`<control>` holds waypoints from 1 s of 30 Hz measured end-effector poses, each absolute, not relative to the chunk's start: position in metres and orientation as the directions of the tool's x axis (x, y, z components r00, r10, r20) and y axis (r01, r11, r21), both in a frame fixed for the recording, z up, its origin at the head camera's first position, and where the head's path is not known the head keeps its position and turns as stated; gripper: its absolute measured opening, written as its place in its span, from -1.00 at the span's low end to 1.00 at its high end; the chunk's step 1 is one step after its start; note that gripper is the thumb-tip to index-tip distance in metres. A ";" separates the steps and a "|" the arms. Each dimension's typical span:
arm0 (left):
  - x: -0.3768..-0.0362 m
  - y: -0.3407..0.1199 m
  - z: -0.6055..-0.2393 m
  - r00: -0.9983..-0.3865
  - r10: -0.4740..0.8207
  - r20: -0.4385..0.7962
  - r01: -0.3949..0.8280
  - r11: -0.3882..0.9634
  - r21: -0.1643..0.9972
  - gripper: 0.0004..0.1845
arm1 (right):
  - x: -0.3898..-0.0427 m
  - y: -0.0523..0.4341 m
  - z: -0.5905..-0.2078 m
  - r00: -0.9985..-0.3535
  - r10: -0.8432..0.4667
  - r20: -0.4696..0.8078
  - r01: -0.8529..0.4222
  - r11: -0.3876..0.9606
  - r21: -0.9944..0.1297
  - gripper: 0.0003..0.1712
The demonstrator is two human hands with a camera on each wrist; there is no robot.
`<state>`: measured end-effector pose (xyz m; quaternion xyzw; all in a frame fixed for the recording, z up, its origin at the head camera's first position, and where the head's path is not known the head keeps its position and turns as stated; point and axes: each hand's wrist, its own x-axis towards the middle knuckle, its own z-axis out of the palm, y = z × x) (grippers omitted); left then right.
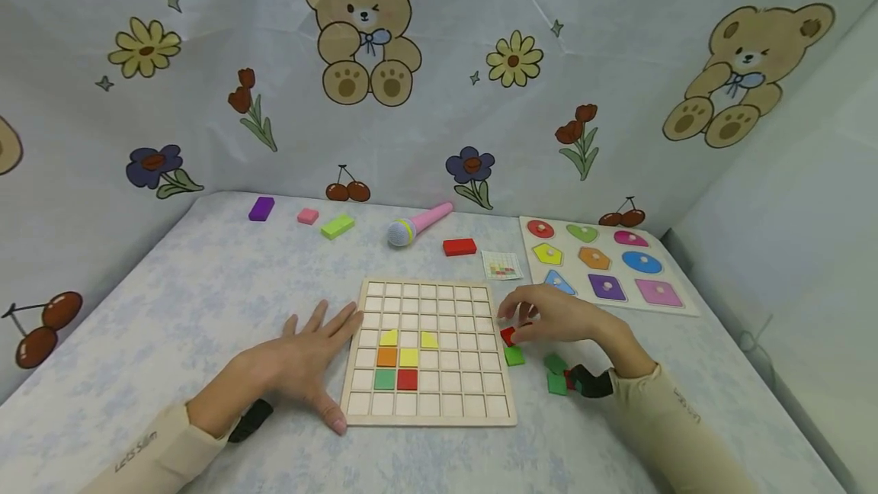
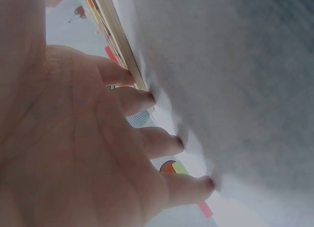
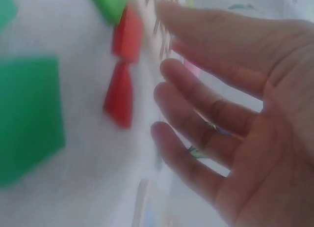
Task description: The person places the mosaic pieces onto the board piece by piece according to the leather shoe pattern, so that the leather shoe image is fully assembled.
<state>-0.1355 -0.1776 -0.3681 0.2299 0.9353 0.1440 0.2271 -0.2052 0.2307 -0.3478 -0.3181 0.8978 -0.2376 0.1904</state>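
A wooden grid board [image 1: 453,359] lies on the table. In its lower left cells sit a green square [image 1: 385,379], a red square [image 1: 408,380], an orange square [image 1: 387,357], a yellow square [image 1: 408,357] and two slant-cut yellow pieces [image 1: 429,340]. My left hand [image 1: 305,360] is spread flat, its fingertips and thumb at the board's left edge. Beside the right edge, my right hand [image 1: 552,312] hovers with loosely bent fingers over red pieces [image 3: 120,97]. Nothing shows between thumb and fingers in the right wrist view. A light green piece [image 1: 514,356] lies just nearer.
Green pieces [image 1: 556,384] lie under the right wrist. A pattern card [image 1: 502,265] and a knobbed shape puzzle [image 1: 645,242] are at the back right. Behind the board are a red block [image 1: 459,247], toy microphone [image 1: 420,224], green block [image 1: 338,226], pink block [image 1: 308,216] and purple block [image 1: 261,209].
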 end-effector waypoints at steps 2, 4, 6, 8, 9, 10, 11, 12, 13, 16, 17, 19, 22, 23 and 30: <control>-0.135 -0.178 -0.368 -0.791 0.496 -0.359 0.364 0.852 0.375 0.63 | -0.208 0.236 -0.350 -0.733 -0.649 -0.205 -0.462 0.695 -0.550 -0.69; -0.135 -0.177 -0.368 -0.789 0.500 -0.357 0.368 0.850 0.377 0.62 | -0.210 0.240 -0.352 -0.735 -0.639 -0.226 -0.437 0.701 -0.563 -0.70; -0.135 -0.177 -0.368 -0.788 0.503 -0.355 0.371 0.848 0.378 0.62 | -0.211 0.241 -0.354 -0.738 -0.629 -0.246 -0.414 0.709 -0.571 -0.70; -0.134 -0.177 -0.368 -0.790 0.499 -0.356 0.369 0.851 0.375 0.62 | -0.212 0.242 -0.355 -0.739 -0.621 -0.260 -0.400 0.716 -0.573 -0.70; -0.134 -0.177 -0.368 -0.791 0.499 -0.354 0.369 0.851 0.374 0.62 | -0.213 0.242 -0.356 -0.741 -0.617 -0.265 -0.394 0.720 -0.572 -0.69; -0.134 -0.177 -0.367 -0.792 0.499 -0.353 0.368 0.850 0.376 0.62 | -0.213 0.241 -0.357 -0.745 -0.610 -0.271 -0.388 0.726 -0.567 -0.69; -0.134 -0.177 -0.367 -0.794 0.494 -0.354 0.363 0.853 0.376 0.62 | -0.213 0.241 -0.357 -0.745 -0.608 -0.272 -0.390 0.729 -0.562 -0.70; -0.134 -0.176 -0.367 -0.795 0.490 -0.356 0.358 0.854 0.377 0.62 | -0.214 0.241 -0.358 -0.746 -0.607 -0.273 -0.392 0.732 -0.557 -0.70; -0.134 -0.176 -0.367 -0.797 0.486 -0.358 0.353 0.856 0.377 0.63 | -0.214 0.241 -0.358 -0.746 -0.608 -0.272 -0.396 0.733 -0.553 -0.71; -0.134 -0.176 -0.367 -0.800 0.481 -0.359 0.346 0.858 0.380 0.63 | -0.215 0.240 -0.359 -0.745 -0.612 -0.267 -0.410 0.735 -0.539 -0.73; -0.134 -0.175 -0.368 -0.801 0.478 -0.360 0.343 0.860 0.378 0.64 | -0.215 0.240 -0.359 -0.743 -0.615 -0.264 -0.419 0.734 -0.535 -0.74; -0.133 -0.175 -0.368 -0.802 0.479 -0.357 0.345 0.859 0.378 0.64 | -0.215 0.240 -0.359 -0.741 -0.620 -0.257 -0.433 0.735 -0.522 -0.75; -0.134 -0.175 -0.368 -0.803 0.482 -0.352 0.350 0.858 0.376 0.64 | -0.215 0.240 -0.359 -0.740 -0.626 -0.246 -0.457 0.736 -0.500 -0.77; -0.133 -0.175 -0.368 -0.803 0.483 -0.349 0.351 0.857 0.377 0.64 | -0.215 0.240 -0.359 -0.740 -0.627 -0.242 -0.464 0.737 -0.492 -0.77; -0.134 -0.175 -0.368 -0.804 0.482 -0.349 0.352 0.858 0.375 0.64 | -0.213 0.239 -0.353 -0.745 -0.632 -0.215 -0.508 0.746 -0.431 -0.83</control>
